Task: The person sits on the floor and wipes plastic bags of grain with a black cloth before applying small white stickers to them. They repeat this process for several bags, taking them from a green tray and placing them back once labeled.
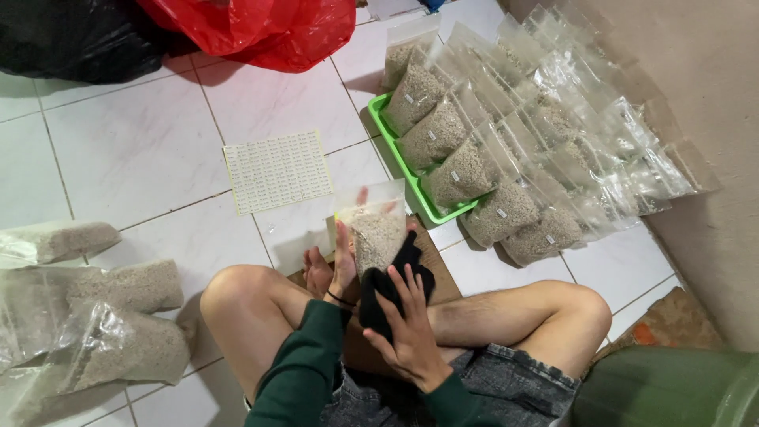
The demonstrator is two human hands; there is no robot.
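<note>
White floor tiles [142,142] fill the scene where a person sits cross-legged in denim shorts and a dark green long-sleeved top, seen from above. Nearest the camera, the right hand [411,328] lies with its fingers spread apart across a black cloth [395,285], pressing it against the lower right side of a clear plastic pouch [375,225] half filled with pale grain. The left hand [338,265], a thin black band at its wrist, holds the pouch upright from the left, fingers close together along its side; the grip behind the plastic is hidden. The pouch sits above the person's lap, over a brown cardboard sheet [439,273] lying on the floor between the knees. At the left edge, well apart from the hands, several larger clear bags of the same grain [118,316] lie on their sides. Just beyond the pouch lies a pale sheet of small labels [277,170]. To its right, a green plastic tray [387,130] carries a row of filled pouches, and many more filled pouches [545,142] lean in rows against the beige wall [711,119]. Farthest back, a red plastic bag [261,28] and a black plastic bag [71,35] rest on the tiles.
</note>
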